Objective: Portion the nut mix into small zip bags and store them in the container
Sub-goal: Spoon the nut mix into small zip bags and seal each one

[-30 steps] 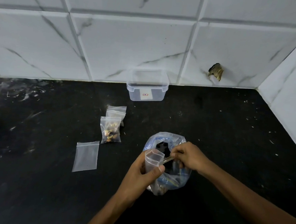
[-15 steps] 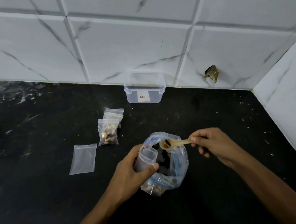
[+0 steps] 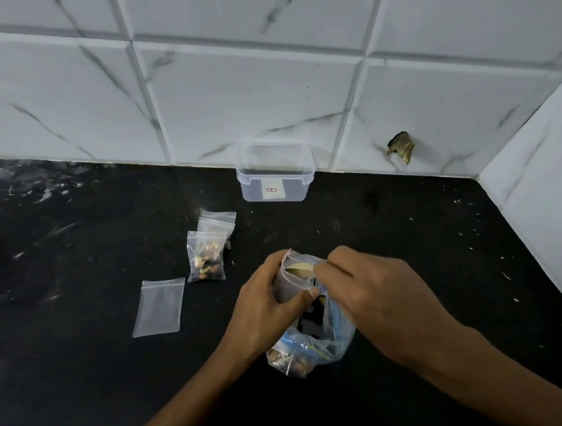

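Down comes the spoon (image 3: 297,269), tipped into the mouth of the small zip bag (image 3: 293,284) after hovering over the big nut-mix bag (image 3: 311,343) a moment ago. Left hand (image 3: 267,314) grips that small bag upright above the tabletop (image 3: 66,364); right hand (image 3: 376,294) fingers pinch the spoon handle. Another portion going in, I'd say. Beyond: one filled bag (image 3: 206,257), an empty bag (image 3: 159,307), the open container (image 3: 275,174) at the wall.

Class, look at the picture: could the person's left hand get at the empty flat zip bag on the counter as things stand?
Probably not yet: the left hand is gripping the small zip bag being filled. The counter between it and the empty zip bag looks free, though.
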Available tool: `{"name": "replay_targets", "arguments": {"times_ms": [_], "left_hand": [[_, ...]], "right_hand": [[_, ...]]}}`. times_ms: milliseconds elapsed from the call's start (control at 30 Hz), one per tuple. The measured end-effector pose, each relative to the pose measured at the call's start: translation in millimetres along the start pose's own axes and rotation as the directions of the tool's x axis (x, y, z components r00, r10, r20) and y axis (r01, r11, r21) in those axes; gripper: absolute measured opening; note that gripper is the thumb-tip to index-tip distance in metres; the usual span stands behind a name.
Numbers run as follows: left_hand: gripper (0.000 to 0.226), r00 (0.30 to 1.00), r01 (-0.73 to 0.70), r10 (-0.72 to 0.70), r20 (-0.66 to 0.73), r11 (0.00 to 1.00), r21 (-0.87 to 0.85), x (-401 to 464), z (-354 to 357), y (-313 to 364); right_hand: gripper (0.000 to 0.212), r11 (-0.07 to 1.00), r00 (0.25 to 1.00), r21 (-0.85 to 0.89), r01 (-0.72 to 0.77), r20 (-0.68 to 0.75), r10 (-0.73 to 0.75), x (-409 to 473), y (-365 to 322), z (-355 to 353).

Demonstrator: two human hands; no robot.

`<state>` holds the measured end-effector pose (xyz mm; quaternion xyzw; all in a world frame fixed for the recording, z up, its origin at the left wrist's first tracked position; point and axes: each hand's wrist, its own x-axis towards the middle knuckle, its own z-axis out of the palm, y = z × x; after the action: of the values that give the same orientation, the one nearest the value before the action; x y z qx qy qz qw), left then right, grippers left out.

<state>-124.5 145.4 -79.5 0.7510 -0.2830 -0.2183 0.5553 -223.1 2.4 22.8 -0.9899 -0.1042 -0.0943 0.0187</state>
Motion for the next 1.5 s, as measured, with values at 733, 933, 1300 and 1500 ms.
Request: {"name": "replay_targets", "arguments": {"times_ms": [733, 933, 1300, 1500], "left_hand": [[0.051, 0.969, 0.234, -0.21, 0.133, 0.952, -0.197, -44.1, -9.2, -28.9], [0.056, 0.979, 0.201, -0.188, 0.08, 0.953, -0.226, -36.8, 4.2, -30.7], [0.059, 0.976, 0.207, -0.19, 0.107, 0.962, -0.178, -36.2, 6.9, -33.5], [0.058, 0.976, 0.213, -0.201, 0.085, 0.96, -0.183, -40.4, 4.3, -35.2]], "right_hand": [[0.013, 0.811, 0.866, 0.305, -0.5, 0.174, 0.469, -28.1, 28.0, 128.9], [0.014, 0.81, 0.915, 0.429, -0.401, 0.239, 0.326, -23.5, 30.9, 136.3], [0.012, 0.645, 0.813, 0.513, -0.566, 0.474, 0.337, -12.0, 34.7, 152.8], [0.011, 0.634, 0.777, 0.467, -0.617, 0.49, 0.395, -6.8, 39.8, 151.3]]}}
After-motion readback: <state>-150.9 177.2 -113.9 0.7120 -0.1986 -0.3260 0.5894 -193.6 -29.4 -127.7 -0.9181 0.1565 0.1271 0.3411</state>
